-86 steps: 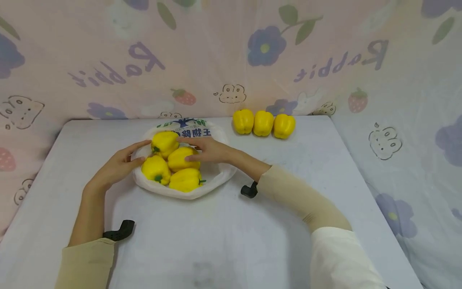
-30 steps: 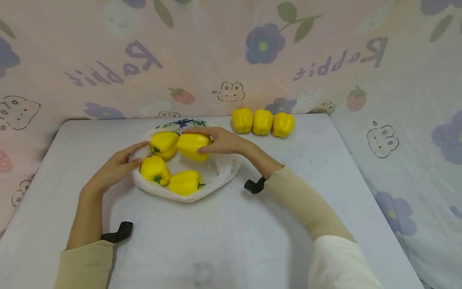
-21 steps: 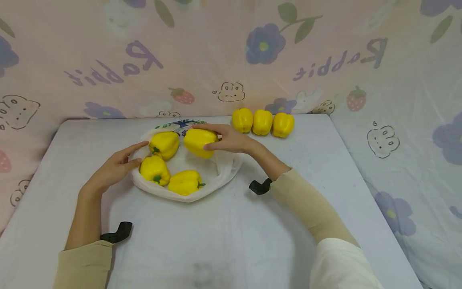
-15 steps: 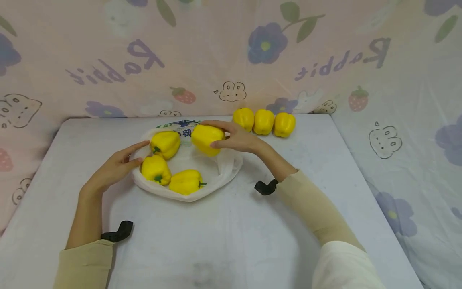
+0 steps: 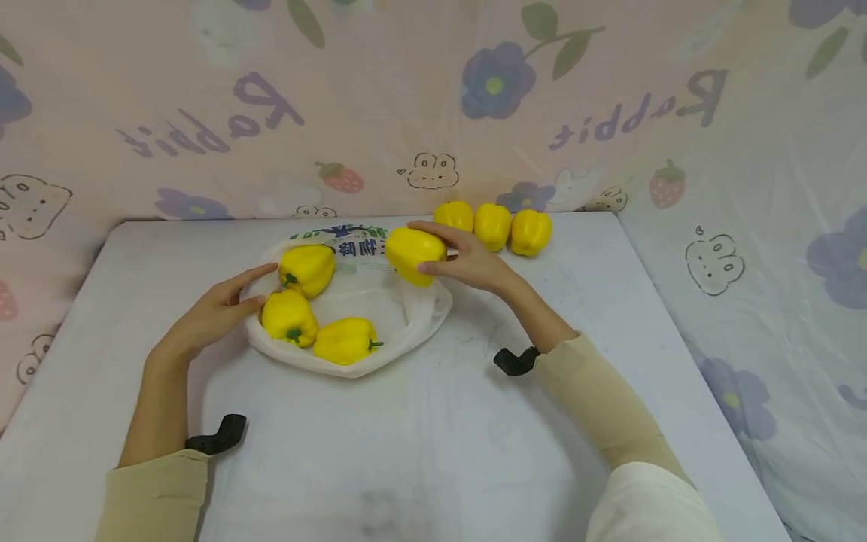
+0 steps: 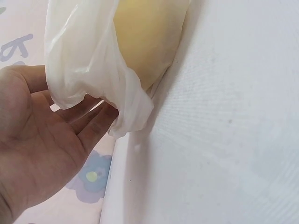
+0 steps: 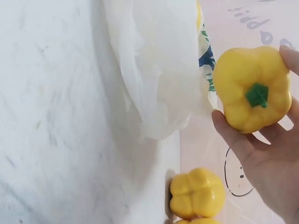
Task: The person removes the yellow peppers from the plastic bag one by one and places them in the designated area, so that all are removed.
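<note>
A yellow bell pepper [image 5: 415, 254] is held by my right hand [image 5: 474, 262] above the right rim of a white plastic bag [image 5: 339, 368]. The right wrist view shows its green stem [image 7: 257, 95], with thumb and fingers around the sides. Three more yellow peppers lie in the wide-mouthed bag: one at the back [image 5: 308, 269], one at the left [image 5: 287, 316], one in front [image 5: 345, 340]. My left hand [image 5: 210, 312] holds the bag's left rim. In the left wrist view its fingers [image 6: 96, 126] are partly hidden by the plastic.
Three yellow peppers stand in a row at the table's back edge: a left one [image 5: 452, 215], a middle one [image 5: 493, 226] and a right one [image 5: 531, 232]. A patterned cloth [image 5: 379, 90] hangs behind the white table [image 5: 406, 452]. Black wrist-worn pieces [image 5: 516, 362] jut from both forearms.
My right hand has lifted a pepper from among those in the bag and carried it up and right to the bag's right rim. My left hand stays at the left rim.
</note>
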Demonstrator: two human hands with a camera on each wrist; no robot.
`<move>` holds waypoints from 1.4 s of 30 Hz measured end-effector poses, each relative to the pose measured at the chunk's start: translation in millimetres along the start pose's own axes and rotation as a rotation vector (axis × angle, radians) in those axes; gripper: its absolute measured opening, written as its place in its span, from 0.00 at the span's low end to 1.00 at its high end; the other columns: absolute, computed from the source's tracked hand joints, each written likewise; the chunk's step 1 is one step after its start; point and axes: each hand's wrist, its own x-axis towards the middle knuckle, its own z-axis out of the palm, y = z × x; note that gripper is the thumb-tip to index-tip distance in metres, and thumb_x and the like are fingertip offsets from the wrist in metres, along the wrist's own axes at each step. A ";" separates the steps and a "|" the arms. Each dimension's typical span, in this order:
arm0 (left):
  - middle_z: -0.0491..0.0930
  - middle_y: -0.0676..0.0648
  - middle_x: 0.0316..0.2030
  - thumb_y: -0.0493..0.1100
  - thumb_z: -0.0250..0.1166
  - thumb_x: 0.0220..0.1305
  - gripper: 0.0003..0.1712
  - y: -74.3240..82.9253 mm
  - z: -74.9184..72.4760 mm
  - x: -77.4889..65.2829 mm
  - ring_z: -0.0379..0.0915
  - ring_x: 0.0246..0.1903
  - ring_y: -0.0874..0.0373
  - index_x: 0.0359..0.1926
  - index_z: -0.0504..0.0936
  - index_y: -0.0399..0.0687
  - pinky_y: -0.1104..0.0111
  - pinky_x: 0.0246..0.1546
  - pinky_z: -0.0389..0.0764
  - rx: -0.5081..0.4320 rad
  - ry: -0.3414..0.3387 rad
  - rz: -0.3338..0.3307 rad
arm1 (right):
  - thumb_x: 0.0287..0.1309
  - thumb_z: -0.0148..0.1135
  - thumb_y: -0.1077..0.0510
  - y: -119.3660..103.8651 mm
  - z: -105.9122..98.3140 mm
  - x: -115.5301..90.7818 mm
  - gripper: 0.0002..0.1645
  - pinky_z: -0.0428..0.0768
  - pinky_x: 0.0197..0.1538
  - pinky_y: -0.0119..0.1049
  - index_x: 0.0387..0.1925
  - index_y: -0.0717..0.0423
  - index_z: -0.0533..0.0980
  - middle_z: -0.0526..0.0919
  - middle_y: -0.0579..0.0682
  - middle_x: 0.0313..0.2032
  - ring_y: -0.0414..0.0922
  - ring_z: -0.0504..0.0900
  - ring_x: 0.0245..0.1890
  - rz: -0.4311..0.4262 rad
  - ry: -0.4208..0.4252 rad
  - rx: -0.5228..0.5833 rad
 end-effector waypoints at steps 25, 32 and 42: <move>0.45 0.37 0.77 0.49 0.54 0.76 0.35 0.4 0.3 -3.0 0.34 0.74 0.32 0.78 0.53 0.56 0.31 0.66 0.41 -0.014 -0.011 -0.007 | 0.54 0.74 0.49 24.9 -7.6 -31.0 0.41 0.75 0.61 0.45 0.69 0.44 0.70 0.74 0.48 0.65 0.48 0.75 0.56 0.132 0.231 -0.025; 0.46 0.37 0.77 0.49 0.53 0.76 0.35 0.7 0.5 -2.9 0.35 0.74 0.31 0.78 0.54 0.55 0.30 0.66 0.42 -0.003 -0.010 0.000 | 0.56 0.72 0.49 34.4 -7.1 -36.2 0.39 0.72 0.64 0.46 0.69 0.45 0.70 0.72 0.47 0.67 0.48 0.73 0.61 0.171 0.310 -0.027; 0.45 0.38 0.77 0.48 0.53 0.76 0.34 -1.5 0.1 0.8 0.34 0.74 0.32 0.78 0.54 0.58 0.30 0.66 0.41 -0.010 -0.017 -0.019 | 0.56 0.73 0.47 42.3 -5.7 -41.2 0.38 0.70 0.66 0.48 0.68 0.42 0.71 0.72 0.49 0.67 0.49 0.71 0.62 0.246 0.363 -0.022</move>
